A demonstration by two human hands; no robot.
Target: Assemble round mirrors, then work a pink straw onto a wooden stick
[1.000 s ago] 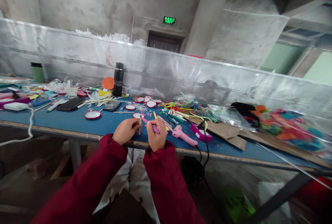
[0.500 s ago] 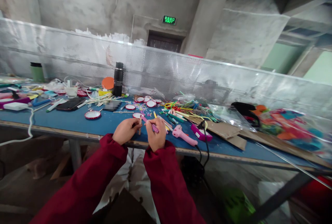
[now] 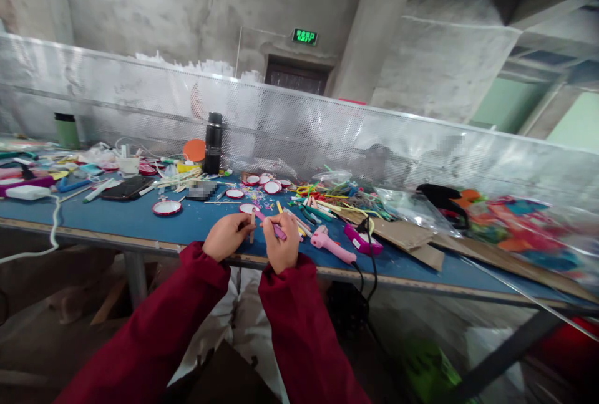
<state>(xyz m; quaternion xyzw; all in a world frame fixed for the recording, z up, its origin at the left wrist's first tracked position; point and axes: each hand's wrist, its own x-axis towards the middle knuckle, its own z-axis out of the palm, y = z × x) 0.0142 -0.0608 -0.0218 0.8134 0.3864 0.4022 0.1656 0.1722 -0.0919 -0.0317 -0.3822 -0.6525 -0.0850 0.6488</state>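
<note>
Near the table's front edge, my left hand (image 3: pixel 228 235) pinches a short flat wooden stick (image 3: pixel 253 228), held nearly upright. My right hand (image 3: pixel 281 242) is closed round a pink-purple marker pen (image 3: pixel 277 230), like a writing grip. The pen's tip end points up and left at the top part of the stick; whether they touch I cannot tell. Just beyond the hands lies a red-rimmed white lid (image 3: pixel 248 208), partly covered by them. To the right of my right hand rests a pink glue gun (image 3: pixel 333 245) with a black cord.
Several red-rimmed lids (image 3: pixel 272 187), loose markers (image 3: pixel 317 212) and coloured strings (image 3: pixel 360 195) cover the blue table (image 3: pixel 206 223). A black bottle (image 3: pixel 214 143) stands at the back. Left lie a phone (image 3: pixel 126 187) and a white cable (image 3: pixel 57 223); right, a purple box (image 3: pixel 364 240) and cardboard (image 3: pixel 402 234).
</note>
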